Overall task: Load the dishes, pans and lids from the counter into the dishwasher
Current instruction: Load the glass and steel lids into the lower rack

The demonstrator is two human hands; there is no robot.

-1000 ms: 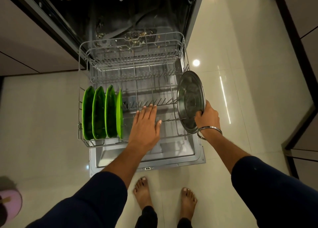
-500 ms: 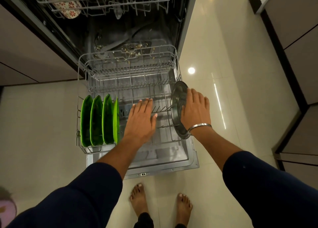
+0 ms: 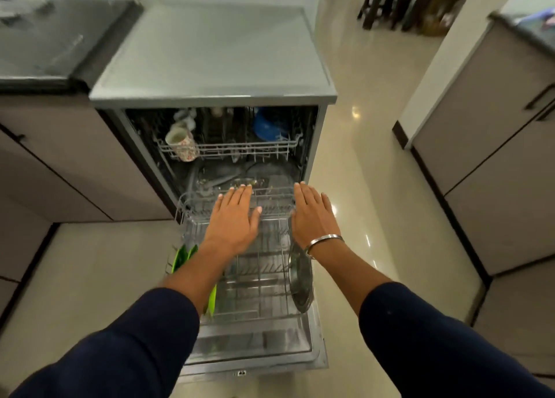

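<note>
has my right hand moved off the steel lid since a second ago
Yes. The right hand has let go of the steel lid, which stands in the lower rack, and moved toward the rack's far end.

Lower rack [image 3: 240, 280] pulled out at frame centre, middle rows bare wire, open from above. Left side blocked by upright green plates [image 3: 181, 258], partly hidden under the left forearm. Right edge taken by a steel lid [image 3: 300, 280] standing on edge. Left hand [image 3: 232, 220] and right hand [image 3: 312, 217], flat, fingers straight, cover the rack's far end. Above them the upper rack [image 3: 228, 149] crowds the tub opening: patterned mug [image 3: 181, 145] at left, blue bowl [image 3: 268, 125] at right. Dishwasher top [image 3: 210, 55] is flat and bare. Floor to the right is open.
</note>
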